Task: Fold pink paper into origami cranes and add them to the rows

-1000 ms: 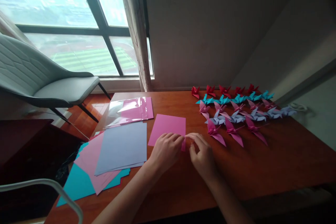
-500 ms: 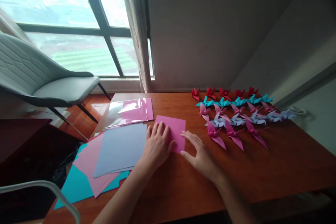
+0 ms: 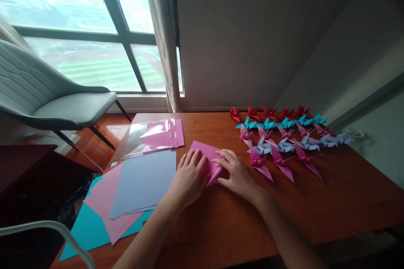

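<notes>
A bright pink square sheet of paper (image 3: 198, 146) lies on the table, its lower right edge lifted and curled over. My left hand (image 3: 192, 172) rests on it, fingers lying flat across its left part. At the right edge, my right hand (image 3: 232, 170) has its fingers over the paper and its thumb by the curled edge, taking hold of it. Part of the sheet is hidden beneath both hands. Beyond my left hand sits a clear plastic sleeve (image 3: 134, 138) with pink paper (image 3: 179, 132) in it.
Grey-blue sheets (image 3: 145, 183), light pink sheets (image 3: 102, 193) and turquoise sheets (image 3: 85, 233) overlap at the left. Rows of folded paper cranes, among them magenta (image 3: 257, 162) and turquoise (image 3: 268, 123), stand at the right. A grey chair (image 3: 75, 107) is beside the wooden table (image 3: 284, 214).
My right hand has moved left onto the pink sheet, and its right edge has come up and curled inward. My left hand stays on the paper.
</notes>
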A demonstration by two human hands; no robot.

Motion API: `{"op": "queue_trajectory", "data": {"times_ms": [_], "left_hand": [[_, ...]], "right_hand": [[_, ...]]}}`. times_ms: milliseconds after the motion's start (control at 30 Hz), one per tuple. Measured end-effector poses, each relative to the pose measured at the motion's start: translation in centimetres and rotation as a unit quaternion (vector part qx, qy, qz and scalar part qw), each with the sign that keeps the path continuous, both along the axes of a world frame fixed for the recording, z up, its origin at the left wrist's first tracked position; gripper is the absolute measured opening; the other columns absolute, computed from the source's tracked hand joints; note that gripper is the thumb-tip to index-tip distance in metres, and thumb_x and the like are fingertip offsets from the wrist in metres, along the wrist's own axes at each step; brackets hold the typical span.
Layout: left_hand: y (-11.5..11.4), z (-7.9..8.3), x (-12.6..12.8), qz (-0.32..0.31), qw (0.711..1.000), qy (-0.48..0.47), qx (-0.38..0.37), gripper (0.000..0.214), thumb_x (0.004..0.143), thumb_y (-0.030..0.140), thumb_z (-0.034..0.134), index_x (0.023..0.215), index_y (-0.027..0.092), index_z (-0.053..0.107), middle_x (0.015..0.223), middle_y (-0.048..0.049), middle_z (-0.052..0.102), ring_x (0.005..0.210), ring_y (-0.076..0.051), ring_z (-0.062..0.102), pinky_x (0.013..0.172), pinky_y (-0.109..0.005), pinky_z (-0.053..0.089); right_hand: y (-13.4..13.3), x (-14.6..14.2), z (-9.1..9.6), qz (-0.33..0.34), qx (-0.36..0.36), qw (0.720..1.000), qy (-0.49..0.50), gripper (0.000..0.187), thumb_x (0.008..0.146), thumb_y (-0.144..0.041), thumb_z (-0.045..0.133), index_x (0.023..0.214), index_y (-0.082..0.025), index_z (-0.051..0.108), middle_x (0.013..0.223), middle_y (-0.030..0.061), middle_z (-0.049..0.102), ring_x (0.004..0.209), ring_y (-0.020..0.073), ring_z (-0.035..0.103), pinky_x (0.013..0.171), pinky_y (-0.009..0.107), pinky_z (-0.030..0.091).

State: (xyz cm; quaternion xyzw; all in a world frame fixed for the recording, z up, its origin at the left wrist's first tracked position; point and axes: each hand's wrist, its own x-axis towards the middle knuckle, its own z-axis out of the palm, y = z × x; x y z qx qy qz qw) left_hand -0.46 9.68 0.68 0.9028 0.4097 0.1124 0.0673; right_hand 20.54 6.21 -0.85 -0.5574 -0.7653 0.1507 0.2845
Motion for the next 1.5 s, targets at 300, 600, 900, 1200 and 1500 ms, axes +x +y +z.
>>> {"op": "queue_trajectory", "data": {"times_ms": [300,600,900,1200,1500], "left_hand": [[-0.2,0.7,-0.1,-0.022,0.999,-0.023,-0.018,0.039,0.096,0.035,0.054,0.133,0.021,0.056,0.146,-0.0163,0.052,0.138,-0.035,0.046,0.115,-0.057,0.036],[0.7,1.4,-0.6,-0.041,0.982,-0.134,-0.129,0.035,0.101,0.037,0.046,0.126,0.021,0.065,0.137,-0.0099,0.065,0.133,-0.029,0.054,0.114,-0.048,0.041],[0.8,3.0,-0.9,-0.019,0.942,-0.231,-0.242,0.035,0.095,0.044,0.056,0.117,0.021,0.072,0.115,-0.0076,0.076,0.102,-0.025,0.070,0.088,-0.031,0.052],[1.2,1.9,-0.6,-0.022,0.955,-0.223,-0.192,0.031,0.097,0.032,0.050,0.075,0.017,0.067,0.065,0.0009,0.063,0.058,-0.012,0.052,0.057,-0.022,0.036],[0.9,1.8,-0.2,0.009,0.946,-0.265,-0.186,0.033,0.100,0.040,0.047,0.095,0.018,0.071,0.094,-0.0058,0.075,0.085,-0.019,0.069,0.077,-0.026,0.051]], "right_hand": [[-1.1,0.1,-1.2,0.041,0.065,0.996,0.036,0.039,0.080,-0.003,0.064,0.107,-0.028,0.076,0.127,0.0065,0.070,0.132,0.0292,0.052,0.110,0.056,0.044],[-0.9,0.1,0.0,0.052,0.024,0.983,0.172,0.011,0.092,-0.032,0.069,0.096,-0.027,0.078,0.120,0.0055,0.075,0.128,0.0255,0.058,0.110,0.050,0.045],[-0.9,0.2,0.7,-0.011,-0.012,0.966,0.257,0.029,0.096,-0.047,0.061,0.103,-0.024,0.077,0.113,0.0084,0.075,0.116,0.0253,0.064,0.104,0.043,0.050],[-0.9,0.3,0.7,-0.045,-0.020,0.968,0.248,0.036,0.099,-0.045,0.053,0.081,-0.020,0.071,0.093,0.0066,0.076,0.092,0.0229,0.070,0.083,0.033,0.054],[-0.7,0.5,0.0,-0.065,0.008,0.973,0.222,0.030,0.096,-0.037,0.059,0.071,-0.022,0.068,0.093,0.0070,0.076,0.093,0.0236,0.069,0.081,0.035,0.053]]}}
